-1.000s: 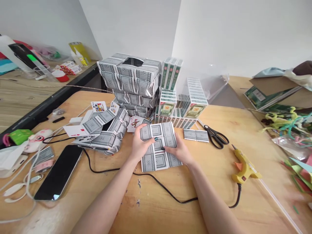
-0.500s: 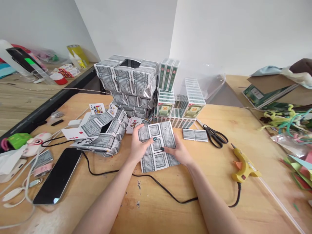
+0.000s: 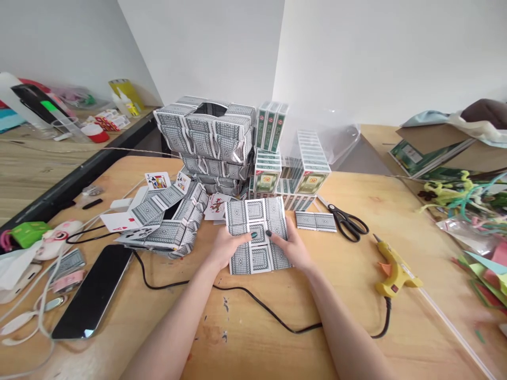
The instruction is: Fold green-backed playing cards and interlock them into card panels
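Between my hands is a flat panel of joined playing cards (image 3: 259,258), patterned grey backs facing up. My left hand (image 3: 229,244) grips its left edge, thumb lying across the front. At the opposite edge my right hand (image 3: 292,245) holds it the same way; the fingers behind the panel are hidden. Just behind stands a stack of boxes made from folded cards (image 3: 208,137). To the left is a similar card box (image 3: 178,227) with loose playing cards (image 3: 152,208) on top. A joined pair of cards (image 3: 316,221) lies right of the panel.
Packed card decks (image 3: 311,179) are piled at the back. Black scissors (image 3: 348,221) and a yellow glue gun (image 3: 396,269) lie to the right, its black cord (image 3: 253,295) running under my forearms. A phone (image 3: 93,293) and white cables lie left.
The panel is turned slightly and sits more upright. My left hand has slid lower along its left edge, and my right thumb has shifted a little up and to the right.
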Motion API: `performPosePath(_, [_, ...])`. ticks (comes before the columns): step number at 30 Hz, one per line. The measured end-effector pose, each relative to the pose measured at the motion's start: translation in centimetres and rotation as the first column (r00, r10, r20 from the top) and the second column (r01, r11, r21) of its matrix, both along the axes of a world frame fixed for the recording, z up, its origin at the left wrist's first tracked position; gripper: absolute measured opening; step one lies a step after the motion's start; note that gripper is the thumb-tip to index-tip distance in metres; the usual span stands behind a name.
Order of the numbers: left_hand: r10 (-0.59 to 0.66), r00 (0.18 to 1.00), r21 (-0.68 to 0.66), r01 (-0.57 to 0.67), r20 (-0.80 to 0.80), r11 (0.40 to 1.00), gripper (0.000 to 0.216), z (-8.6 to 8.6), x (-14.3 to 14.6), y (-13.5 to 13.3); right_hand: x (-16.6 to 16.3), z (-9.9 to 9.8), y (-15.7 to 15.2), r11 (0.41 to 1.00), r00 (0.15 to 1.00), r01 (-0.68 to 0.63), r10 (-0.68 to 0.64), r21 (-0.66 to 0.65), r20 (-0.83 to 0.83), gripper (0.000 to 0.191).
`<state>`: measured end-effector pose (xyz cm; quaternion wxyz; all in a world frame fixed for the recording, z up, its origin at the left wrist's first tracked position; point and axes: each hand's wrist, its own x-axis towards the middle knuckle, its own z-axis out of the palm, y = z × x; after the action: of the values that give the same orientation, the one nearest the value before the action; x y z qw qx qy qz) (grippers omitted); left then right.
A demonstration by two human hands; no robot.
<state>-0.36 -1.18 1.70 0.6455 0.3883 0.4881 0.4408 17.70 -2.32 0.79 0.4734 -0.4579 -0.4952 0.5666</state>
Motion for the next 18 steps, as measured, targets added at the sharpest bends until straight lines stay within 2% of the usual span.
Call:
performPosePath(3, [0.040,0.999,0.004,-0.040,0.002,0.999,0.038,-0.12,0.10,-0.02,0.01,0.21,0.02,1.000,0.999,-0.029,0.029,-0.009,-0.016,0.047])
performPosePath(11, [0.072,0.997,-0.007,-0.072,0.028,0.997,0.041,-0.32,0.20,-0.19,-0.01,0.37,0.03,0.997,0.997,-0.072,0.072,-0.002,-0.021,0.050])
performPosePath(18, [0.089,0.996,0.033,-0.090,0.022,0.995,0.039,-0.40,0.34,-0.22,0.07,-0.22,0.03,0.999,0.998,-0.054,0.054,-0.009,0.027,0.047])
